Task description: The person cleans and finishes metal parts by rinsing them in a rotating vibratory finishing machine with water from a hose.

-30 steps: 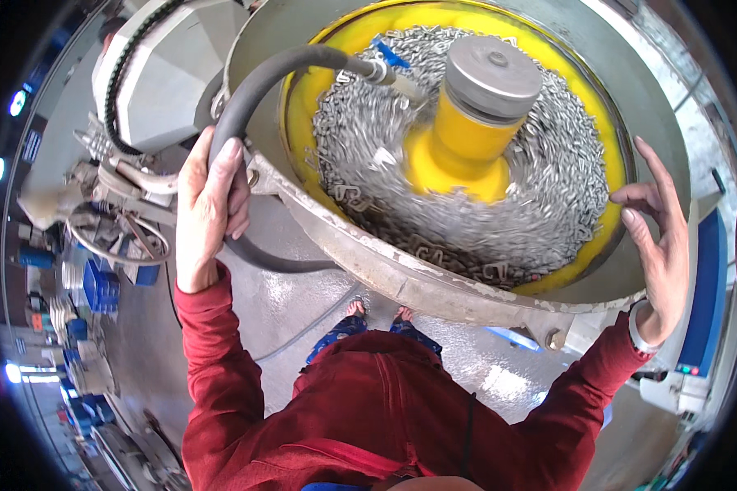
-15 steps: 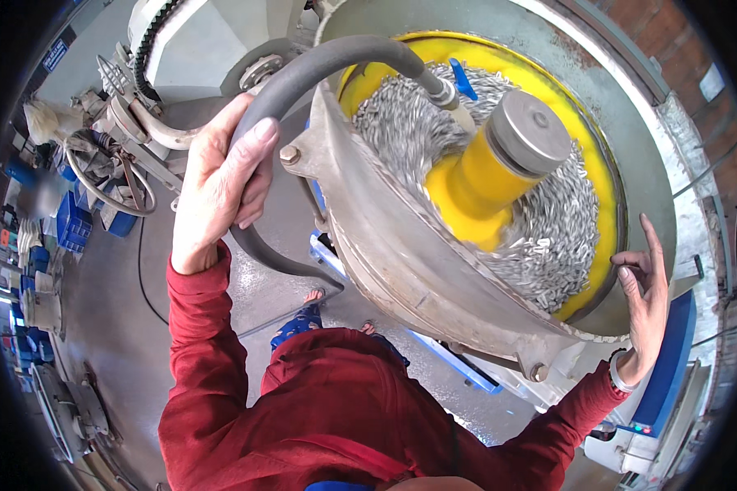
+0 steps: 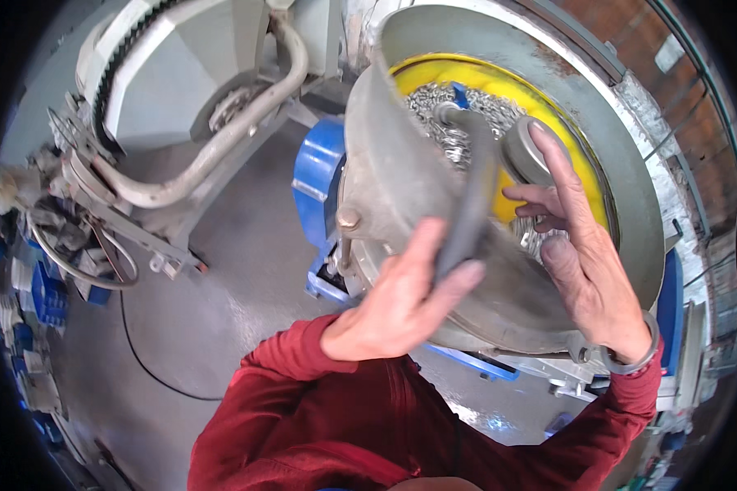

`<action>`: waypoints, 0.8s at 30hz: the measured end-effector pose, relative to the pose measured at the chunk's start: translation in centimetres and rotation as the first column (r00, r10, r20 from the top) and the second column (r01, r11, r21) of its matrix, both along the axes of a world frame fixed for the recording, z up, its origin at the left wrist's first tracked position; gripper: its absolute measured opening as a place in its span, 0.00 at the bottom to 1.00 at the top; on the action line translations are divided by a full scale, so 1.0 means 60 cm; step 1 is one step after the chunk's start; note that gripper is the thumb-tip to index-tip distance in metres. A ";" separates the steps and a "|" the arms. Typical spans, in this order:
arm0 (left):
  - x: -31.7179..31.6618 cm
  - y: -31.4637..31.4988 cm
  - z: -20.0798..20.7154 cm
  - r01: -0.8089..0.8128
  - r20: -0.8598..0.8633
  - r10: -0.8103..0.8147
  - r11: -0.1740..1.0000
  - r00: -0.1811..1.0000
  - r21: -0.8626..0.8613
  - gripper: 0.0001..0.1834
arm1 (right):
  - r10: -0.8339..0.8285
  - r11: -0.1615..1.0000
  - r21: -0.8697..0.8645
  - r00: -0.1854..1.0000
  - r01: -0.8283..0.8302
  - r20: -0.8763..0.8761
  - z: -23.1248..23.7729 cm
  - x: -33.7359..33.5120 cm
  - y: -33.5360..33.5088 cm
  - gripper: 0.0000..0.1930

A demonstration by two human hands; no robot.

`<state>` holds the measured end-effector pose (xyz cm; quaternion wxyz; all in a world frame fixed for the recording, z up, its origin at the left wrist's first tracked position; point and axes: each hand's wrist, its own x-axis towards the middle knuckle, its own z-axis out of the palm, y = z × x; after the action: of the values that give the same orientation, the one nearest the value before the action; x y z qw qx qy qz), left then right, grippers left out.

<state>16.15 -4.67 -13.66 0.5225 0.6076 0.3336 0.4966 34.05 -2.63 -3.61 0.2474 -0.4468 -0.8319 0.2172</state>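
My left hand, blurred by motion, grips a thick dark grey hose over the near rim of a round machine bowl. The hose has a metal end fitting with a blue lever, which hangs over a mass of small silvery metal pieces. Yellow lining runs round the bowl. A grey-capped centre post rises from the middle, partly hidden by my right hand. That hand is raised above the bowl, fingers apart, index stretched out, holding nothing visible.
Left of the bowl stands a large pale machine with a curved pipe frame. A blue motor-like housing sits against the bowl's left side. A black cable crosses the grey floor. Blue bins line the far left.
My left hand has carried the hose rightward, across the bowl's near rim. My right hand has left the right rim and moved inward over the bowl. The view has shifted.
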 end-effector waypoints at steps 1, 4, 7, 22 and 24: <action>0.002 0.007 -0.014 -0.001 -0.037 0.001 1.000 0.999 0.002 0.19 | -0.005 1.000 -0.018 0.999 0.006 0.040 -0.009 -0.023 0.005 0.33; 0.000 0.041 -0.037 0.028 -0.117 -0.022 0.998 0.993 0.050 0.19 | -0.009 0.996 0.083 0.968 -0.013 0.253 -0.044 -0.067 0.055 0.32; 0.003 0.036 -0.054 -0.018 0.132 -0.028 0.942 0.991 0.334 0.20 | -0.278 0.959 0.132 0.916 0.250 0.288 -0.047 -0.108 0.035 0.28; -0.426 0.218 -0.608 -0.505 -0.229 0.475 0.610 0.850 -0.611 0.14 | -0.514 0.857 0.079 0.828 0.510 0.226 -0.062 -0.132 0.074 0.41; -0.459 0.218 -0.807 -0.500 -0.386 0.319 0.584 0.866 -0.640 0.15 | -0.539 0.840 0.088 0.802 0.536 0.259 -0.058 -0.137 0.072 0.43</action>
<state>-11.40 8.39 -62.07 0.5461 0.3108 0.6905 0.3582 25.83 1.69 -7.11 0.1839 -0.6883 -0.6982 0.0701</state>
